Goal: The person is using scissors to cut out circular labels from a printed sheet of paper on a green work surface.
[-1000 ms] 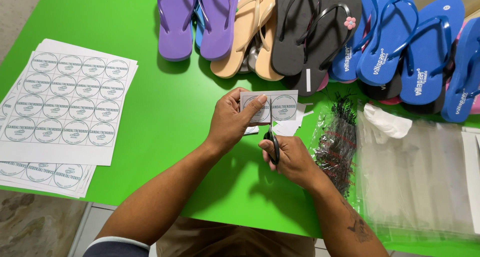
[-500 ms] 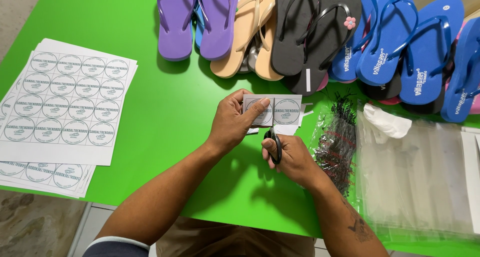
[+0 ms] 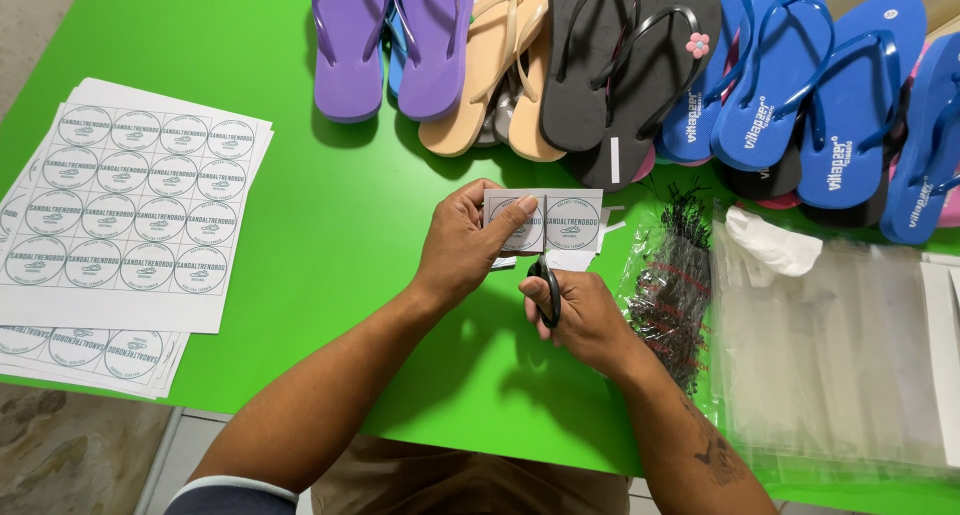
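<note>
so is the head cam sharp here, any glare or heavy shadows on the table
Head view: sharp on the left hand, right hand and label strip; soft shadows under the forearms on the green table; mild sheen on the clear plastic bags; no motion blur, slight wide-angle stretch at edges.

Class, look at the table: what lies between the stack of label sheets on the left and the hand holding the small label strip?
Head view: only bare green table lies between the sheets and the left hand holding the strip.
</note>
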